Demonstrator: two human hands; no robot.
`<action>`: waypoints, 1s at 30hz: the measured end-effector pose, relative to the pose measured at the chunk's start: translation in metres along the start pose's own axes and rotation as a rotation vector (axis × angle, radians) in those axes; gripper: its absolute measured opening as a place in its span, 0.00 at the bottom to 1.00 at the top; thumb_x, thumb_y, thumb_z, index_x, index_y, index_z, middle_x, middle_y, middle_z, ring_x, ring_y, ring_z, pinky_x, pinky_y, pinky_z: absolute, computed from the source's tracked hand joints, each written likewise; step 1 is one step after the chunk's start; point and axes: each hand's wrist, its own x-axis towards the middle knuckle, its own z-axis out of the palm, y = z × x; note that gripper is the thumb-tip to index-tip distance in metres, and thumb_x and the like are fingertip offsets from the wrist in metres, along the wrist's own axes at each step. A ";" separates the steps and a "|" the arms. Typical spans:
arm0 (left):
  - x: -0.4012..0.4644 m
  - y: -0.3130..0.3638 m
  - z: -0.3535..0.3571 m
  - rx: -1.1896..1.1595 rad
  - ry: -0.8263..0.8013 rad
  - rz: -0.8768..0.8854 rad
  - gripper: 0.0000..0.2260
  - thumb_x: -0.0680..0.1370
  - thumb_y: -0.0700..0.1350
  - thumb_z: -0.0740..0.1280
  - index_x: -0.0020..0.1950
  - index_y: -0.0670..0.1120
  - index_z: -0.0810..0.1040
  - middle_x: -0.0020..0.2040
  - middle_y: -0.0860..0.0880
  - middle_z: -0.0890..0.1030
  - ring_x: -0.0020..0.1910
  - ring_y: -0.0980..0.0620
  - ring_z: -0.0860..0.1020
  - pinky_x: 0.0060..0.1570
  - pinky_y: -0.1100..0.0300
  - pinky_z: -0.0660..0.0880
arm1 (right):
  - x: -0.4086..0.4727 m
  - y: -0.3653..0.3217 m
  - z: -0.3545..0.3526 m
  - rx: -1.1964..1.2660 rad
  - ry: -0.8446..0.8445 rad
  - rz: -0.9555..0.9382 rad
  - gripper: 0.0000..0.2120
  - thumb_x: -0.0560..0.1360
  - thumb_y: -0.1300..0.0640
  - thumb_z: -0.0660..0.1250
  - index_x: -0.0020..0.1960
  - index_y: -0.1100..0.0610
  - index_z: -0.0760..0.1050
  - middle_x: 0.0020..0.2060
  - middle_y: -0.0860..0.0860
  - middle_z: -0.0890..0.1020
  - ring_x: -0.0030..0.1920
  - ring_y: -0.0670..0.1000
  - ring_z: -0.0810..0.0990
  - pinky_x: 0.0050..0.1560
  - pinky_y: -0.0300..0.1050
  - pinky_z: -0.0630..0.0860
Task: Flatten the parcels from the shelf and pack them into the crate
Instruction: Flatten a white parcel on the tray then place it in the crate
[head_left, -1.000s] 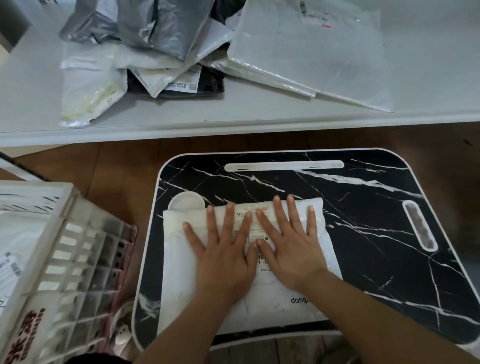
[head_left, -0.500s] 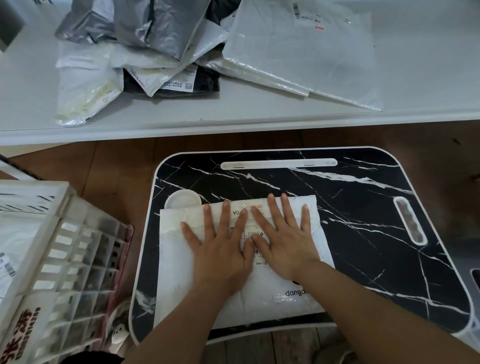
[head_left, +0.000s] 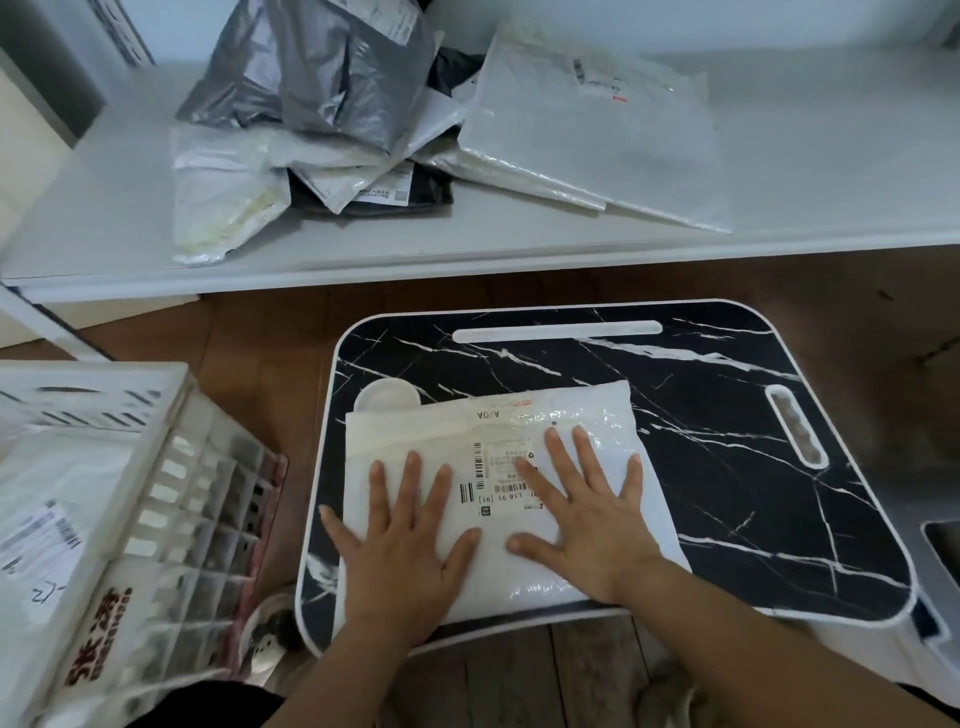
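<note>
Below, on a black marble-patterned bench with a white rim, a white parcel lies flat, its shipping label facing up and its far left corner covering part of a round white recess in the bench top. Both of the person's hands press down on the parcel, each grip spread apart, fingers straight and splayed. The left hand covers the parcel's near left part, its little finger reaching past the left edge. The right hand lies on the right half, its fingertips near the glossy taped area. The two thumbs point toward each other, a gap of white plastic between them.

Left of the bench stands a white slatted crate with red lettering on its side; a white parcel with a label already lies inside it. Beyond the bench, on a pale shelf, grey mailers, white bags and a large flat white mailer lie in a loose heap. Brown wooden floor shows between shelf and bench.
</note>
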 end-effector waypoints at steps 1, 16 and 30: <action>-0.006 -0.006 0.001 0.007 0.001 0.001 0.31 0.77 0.70 0.45 0.77 0.58 0.55 0.79 0.52 0.54 0.77 0.43 0.51 0.64 0.24 0.49 | -0.001 0.000 0.000 -0.005 -0.008 -0.008 0.42 0.65 0.20 0.36 0.72 0.36 0.27 0.69 0.45 0.21 0.68 0.51 0.17 0.66 0.74 0.31; -0.007 -0.013 0.000 -0.005 0.001 0.014 0.31 0.78 0.69 0.44 0.78 0.57 0.53 0.79 0.51 0.52 0.78 0.42 0.48 0.67 0.30 0.45 | -0.009 0.025 0.020 0.097 0.166 -0.103 0.41 0.68 0.20 0.40 0.76 0.37 0.39 0.77 0.46 0.34 0.75 0.51 0.28 0.71 0.69 0.35; -0.017 0.045 -0.050 0.015 -0.324 0.266 0.45 0.69 0.76 0.52 0.73 0.60 0.27 0.73 0.47 0.26 0.72 0.39 0.28 0.71 0.34 0.36 | -0.031 0.023 -0.052 1.551 0.082 0.719 0.19 0.66 0.61 0.78 0.54 0.67 0.77 0.48 0.63 0.84 0.43 0.61 0.84 0.42 0.57 0.81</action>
